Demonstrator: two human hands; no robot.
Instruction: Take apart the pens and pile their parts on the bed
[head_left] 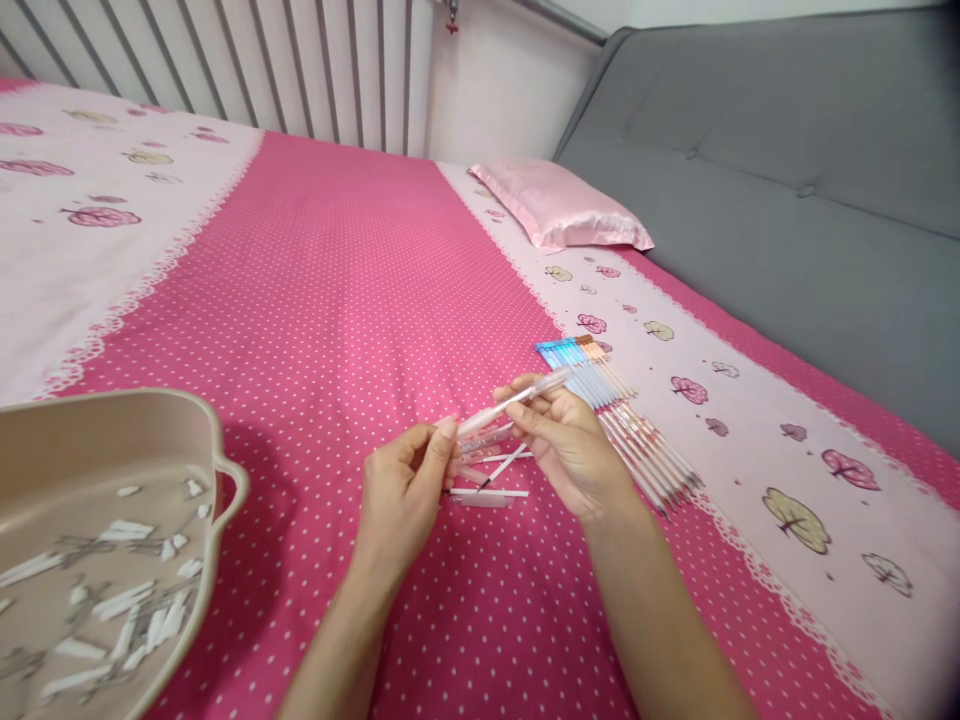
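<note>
A slim, pale pink and see-through pen (pixel 484 415) slants up to the right between my two hands. My left hand (pixel 405 480) pinches its lower end between thumb and fingers. The fingers of my right hand (pixel 559 440) are closed around its upper part. Whether it is one piece or two parts being joined, I cannot tell. Beneath the hands lie loose pen parts, among them a thin white refill (pixel 502 466) with a dark tip and a clear cap (pixel 480 500). Right of my right hand are a row of pink-patterned pens (pixel 652 455) and a row of blue and orange ones (pixel 577 365).
A beige plastic basin (pixel 217 440) at the left holds scattered white and grey pieces. Everything rests on a pink dotted bedspread (pixel 337 260). Farther back are a pink pillow (pixel 562 205), a grey headboard (pixel 765 130) and a white radiator (pixel 322 70).
</note>
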